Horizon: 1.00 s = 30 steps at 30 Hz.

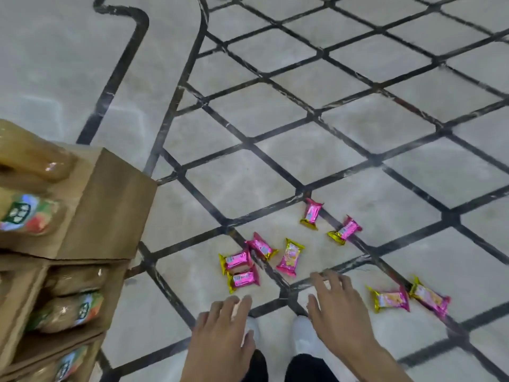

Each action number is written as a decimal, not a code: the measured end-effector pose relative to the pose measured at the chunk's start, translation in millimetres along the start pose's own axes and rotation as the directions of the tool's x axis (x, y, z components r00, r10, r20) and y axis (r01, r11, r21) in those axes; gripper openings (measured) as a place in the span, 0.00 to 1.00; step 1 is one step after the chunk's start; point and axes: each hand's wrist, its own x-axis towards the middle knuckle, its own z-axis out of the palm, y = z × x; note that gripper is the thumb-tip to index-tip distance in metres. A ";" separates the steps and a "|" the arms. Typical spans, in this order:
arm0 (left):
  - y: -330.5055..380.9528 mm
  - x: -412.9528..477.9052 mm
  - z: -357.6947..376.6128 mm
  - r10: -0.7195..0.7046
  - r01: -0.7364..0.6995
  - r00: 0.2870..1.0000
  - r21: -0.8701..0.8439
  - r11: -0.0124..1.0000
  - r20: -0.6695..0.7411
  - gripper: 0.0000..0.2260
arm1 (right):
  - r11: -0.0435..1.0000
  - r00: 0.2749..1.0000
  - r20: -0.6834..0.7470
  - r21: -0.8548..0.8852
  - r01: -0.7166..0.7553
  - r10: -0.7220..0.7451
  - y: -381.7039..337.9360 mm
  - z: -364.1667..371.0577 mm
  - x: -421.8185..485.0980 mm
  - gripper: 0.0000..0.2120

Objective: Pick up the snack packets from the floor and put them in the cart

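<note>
Eight packets (290,256) are lying beyond the shoes (303,337); left hand (220,326) and right hand (337,307) are hovering empty, fingers loosely spread.

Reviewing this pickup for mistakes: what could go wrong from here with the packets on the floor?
1. The two packets at the far right lie apart from the cluster and might be overlooked.
2. The left hand and right hand are open and empty; scooping the cluster's touching packets at once could drop some.

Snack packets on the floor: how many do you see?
8 snack packets: two farthest out, four clustered ahead of the left hand, two right of the right hand. None seems hidden.
</note>
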 end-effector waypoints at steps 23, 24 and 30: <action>-154.6 249.6 462.3 0.013 -0.015 1.000 0.201 0.979 0.014 0.42 | 0.974 0.971 -0.069 0.021 -0.227 0.228 66.9 426.1 246.4 0.32; -154.2 251.7 467.8 0.015 -0.015 1.000 0.207 0.978 0.001 0.42 | 0.971 0.969 -0.068 0.007 -0.238 0.238 67.1 429.7 250.3 0.32; -160.0 251.5 477.3 0.048 -0.033 0.997 0.229 0.973 -0.061 0.41 | 0.958 0.960 -0.030 0.075 -0.276 0.279 72.9 428.8 256.2 0.36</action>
